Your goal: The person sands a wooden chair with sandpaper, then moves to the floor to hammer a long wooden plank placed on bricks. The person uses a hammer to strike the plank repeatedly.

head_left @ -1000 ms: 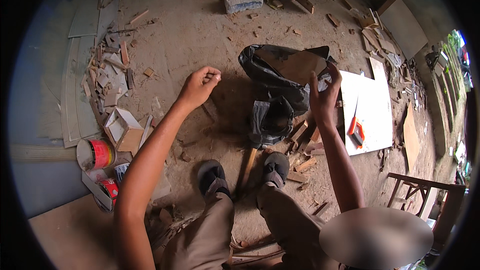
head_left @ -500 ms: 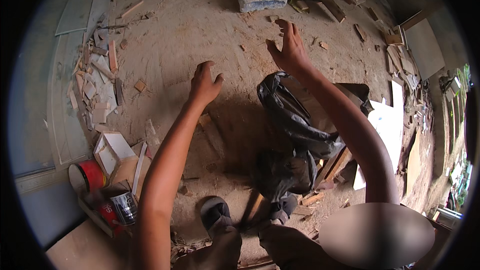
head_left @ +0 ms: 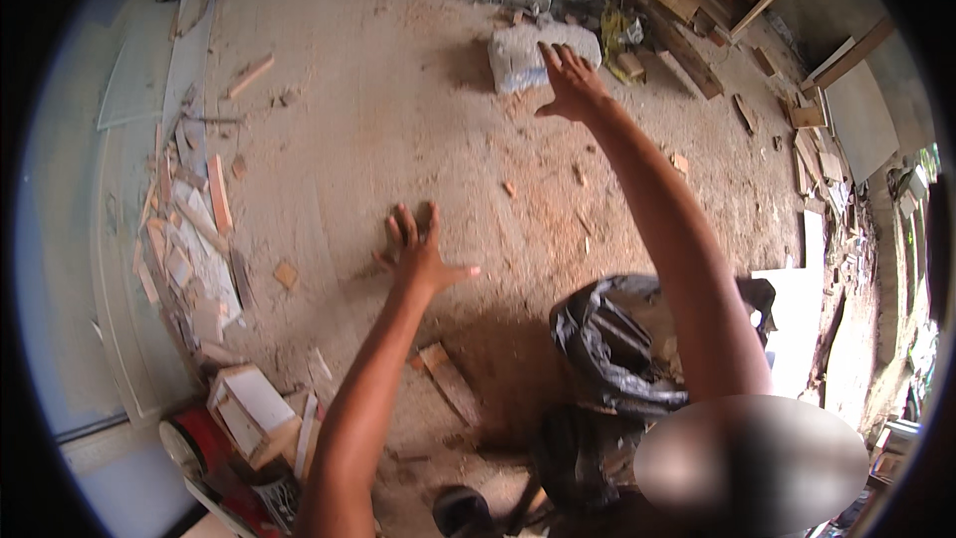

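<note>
Since the earlier frame, the right hand (head_left: pixel 575 90) has been brought over the near edge of the concrete block (head_left: pixel 520 48) and the left hand (head_left: pixel 414 261) spread wider, fingers of both held apart, nothing gripped. Block seen as pale grey, rough, bluish on front. It is set on the floor (head_left: pixel 349 139), partly hidden by the right hand; contact cannot be told.
</note>
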A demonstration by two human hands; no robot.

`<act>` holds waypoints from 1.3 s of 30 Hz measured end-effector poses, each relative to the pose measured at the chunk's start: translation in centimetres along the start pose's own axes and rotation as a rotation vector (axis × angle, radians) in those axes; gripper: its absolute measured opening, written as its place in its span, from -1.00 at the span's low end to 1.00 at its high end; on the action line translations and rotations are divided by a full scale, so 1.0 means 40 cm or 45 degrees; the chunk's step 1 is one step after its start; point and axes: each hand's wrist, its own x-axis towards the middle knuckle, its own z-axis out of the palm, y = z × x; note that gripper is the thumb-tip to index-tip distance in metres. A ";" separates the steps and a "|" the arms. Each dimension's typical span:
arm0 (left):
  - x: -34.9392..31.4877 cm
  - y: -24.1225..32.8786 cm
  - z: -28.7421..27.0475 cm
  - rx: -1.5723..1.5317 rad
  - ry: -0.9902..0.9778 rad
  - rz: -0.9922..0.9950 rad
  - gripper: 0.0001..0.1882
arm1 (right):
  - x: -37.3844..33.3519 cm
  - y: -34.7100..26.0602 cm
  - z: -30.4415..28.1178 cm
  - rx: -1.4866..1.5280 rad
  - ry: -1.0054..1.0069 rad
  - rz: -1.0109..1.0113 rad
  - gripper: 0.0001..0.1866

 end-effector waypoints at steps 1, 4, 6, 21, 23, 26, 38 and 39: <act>-0.001 -0.005 -0.002 0.014 -0.007 -0.014 0.43 | 0.038 -0.008 0.003 -0.008 -0.036 0.007 0.27; -0.012 0.001 -0.015 -0.004 -0.014 0.011 0.39 | 0.132 -0.026 0.000 -0.219 -0.201 -0.008 0.37; -0.014 -0.005 -0.025 0.024 -0.026 0.016 0.39 | 0.183 -0.057 0.003 -0.530 -0.353 0.002 0.14; -0.022 0.005 -0.026 -0.019 -0.022 0.050 0.36 | 0.171 -0.031 -0.003 -0.224 -0.294 -0.160 0.38; -0.020 0.014 -0.030 -0.018 -0.032 0.055 0.36 | 0.127 -0.052 0.000 -0.360 -0.382 -0.267 0.41; -0.029 0.007 -0.034 -0.013 -0.029 0.025 0.37 | 0.045 -0.107 -0.016 -0.156 -0.319 -0.272 0.36; -0.048 -0.108 -0.071 -0.870 0.463 0.037 -0.49 | -0.396 -0.386 -0.048 -0.170 -0.258 -0.479 0.29; -0.065 -0.099 -0.071 -0.895 0.575 0.082 -0.54 | -0.437 -0.415 -0.051 -0.155 -0.304 -0.486 0.26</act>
